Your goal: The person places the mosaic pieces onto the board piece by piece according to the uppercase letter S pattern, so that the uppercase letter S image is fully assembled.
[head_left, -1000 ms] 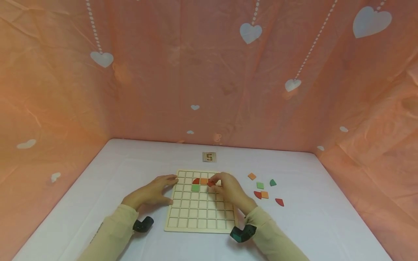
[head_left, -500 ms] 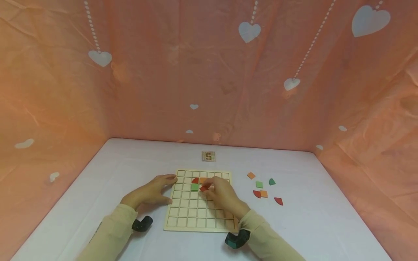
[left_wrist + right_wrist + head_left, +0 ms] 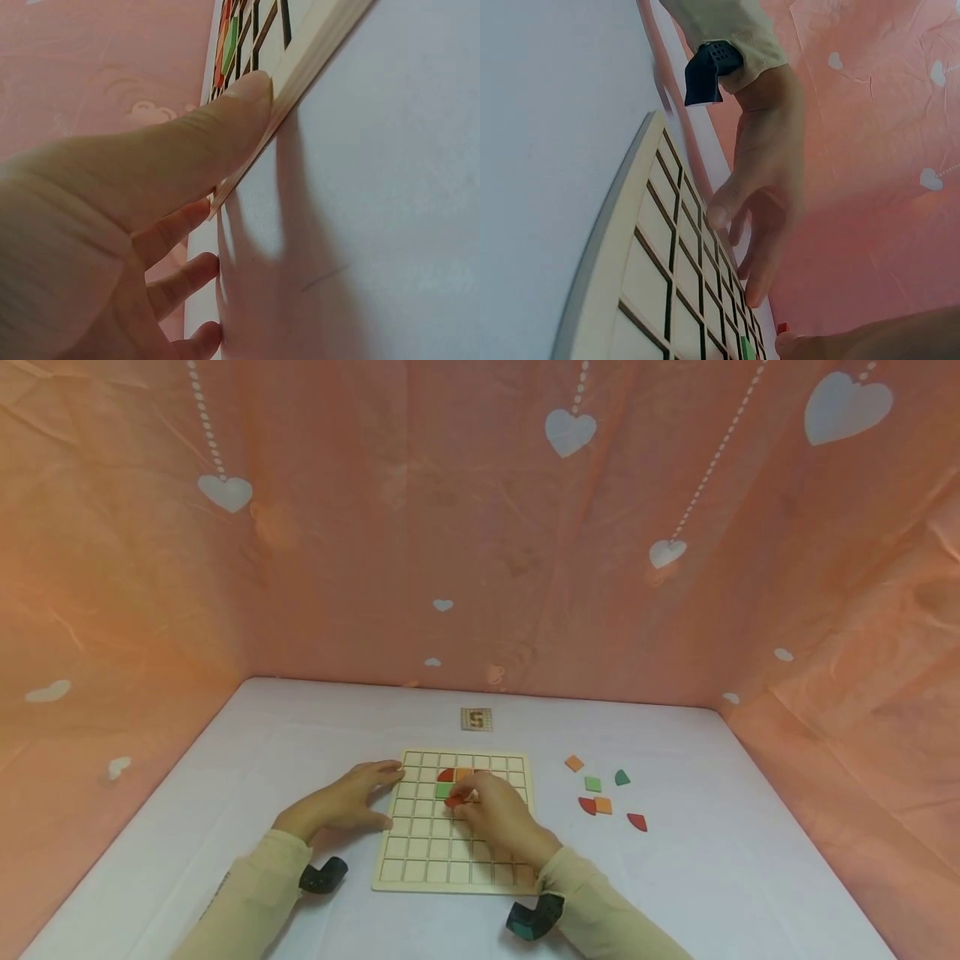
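Note:
A wooden grid board (image 3: 420, 850) lies on the table. Its upper rows hold a red quarter-circle tile (image 3: 446, 774), an orange square (image 3: 464, 773) and a light green square (image 3: 444, 791); another bit of red shows beside the orange one, partly hidden. My right hand (image 3: 501, 817) pinches a red tile (image 3: 452, 801) just below the green square; fingers cover most of it. The left hand (image 3: 337, 802) rests at the board's left edge, fingers spread. In the left wrist view its thumb (image 3: 240, 101) touches the board's rim.
Right of the board lie loose tiles: an orange square (image 3: 574, 763), a light green square (image 3: 592, 784), a dark green piece (image 3: 622, 777), a red piece (image 3: 637, 822), and a red one touching an orange square (image 3: 603, 806). A patterned card (image 3: 476, 719) lies behind the board.
My right hand has moved left and nearer to me over the board, carrying the red tile from beside the orange square to below the green one. The left hand stays at the edge.

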`<state>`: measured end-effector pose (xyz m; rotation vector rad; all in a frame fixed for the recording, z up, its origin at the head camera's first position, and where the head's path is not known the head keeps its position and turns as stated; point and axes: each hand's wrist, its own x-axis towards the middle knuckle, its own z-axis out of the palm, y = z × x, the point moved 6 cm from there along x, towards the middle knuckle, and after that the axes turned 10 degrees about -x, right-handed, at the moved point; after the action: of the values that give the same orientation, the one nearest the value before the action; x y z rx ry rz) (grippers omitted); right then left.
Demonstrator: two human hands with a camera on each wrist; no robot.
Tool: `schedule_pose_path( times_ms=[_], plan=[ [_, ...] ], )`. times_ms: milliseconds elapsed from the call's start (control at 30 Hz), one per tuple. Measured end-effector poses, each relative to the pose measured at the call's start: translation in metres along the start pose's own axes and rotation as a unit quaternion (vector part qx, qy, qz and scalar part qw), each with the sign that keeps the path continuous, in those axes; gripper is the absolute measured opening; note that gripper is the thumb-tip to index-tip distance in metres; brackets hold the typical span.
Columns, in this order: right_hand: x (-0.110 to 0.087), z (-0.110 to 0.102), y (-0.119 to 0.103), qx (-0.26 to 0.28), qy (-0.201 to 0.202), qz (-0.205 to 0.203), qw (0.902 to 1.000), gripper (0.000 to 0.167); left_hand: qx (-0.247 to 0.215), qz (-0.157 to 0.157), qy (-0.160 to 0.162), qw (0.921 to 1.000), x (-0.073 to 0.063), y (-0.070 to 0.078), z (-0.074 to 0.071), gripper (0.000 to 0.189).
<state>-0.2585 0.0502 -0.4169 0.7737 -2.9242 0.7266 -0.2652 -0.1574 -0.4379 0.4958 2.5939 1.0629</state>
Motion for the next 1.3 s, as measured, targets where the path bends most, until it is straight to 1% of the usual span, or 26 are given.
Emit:
schedule_pose_path(
  times_ms=[133,300,533,900,1100,1167,1300],
  plan=[
    [0.001,0.002,-0.001,-0.007,-0.01,0.0,0.9999,0.012,0.002,0.0,0.0,1.0,0.0,-0.001,-0.001,0.08],
    [0.002,0.005,-0.002,-0.013,-0.004,-0.003,0.9999,0.011,-0.002,0.0,-0.001,1.0,0.0,-0.001,-0.001,0.08],
    [0.005,0.012,-0.004,-0.03,0.002,0.019,0.9994,0.015,-0.009,-0.005,-0.001,0.9999,-0.001,-0.001,-0.001,0.08],
    [0.004,0.018,-0.004,-0.057,0.0,0.029,0.9979,0.012,-0.014,-0.011,-0.002,0.9998,-0.002,0.001,-0.001,0.079],
    [0.004,0.022,-0.004,-0.054,0.002,0.024,0.9983,0.015,-0.006,0.003,-0.002,1.0,-0.002,0.003,-0.001,0.079],
    [0.004,0.022,-0.005,-0.05,-0.003,0.021,0.9985,0.016,-0.002,0.009,-0.002,1.0,-0.002,0.004,-0.001,0.08],
    [0.003,0.022,-0.006,-0.045,-0.019,0.007,0.9988,0.019,-0.003,0.01,-0.001,0.9999,-0.003,0.004,-0.001,0.08]
  ],
)
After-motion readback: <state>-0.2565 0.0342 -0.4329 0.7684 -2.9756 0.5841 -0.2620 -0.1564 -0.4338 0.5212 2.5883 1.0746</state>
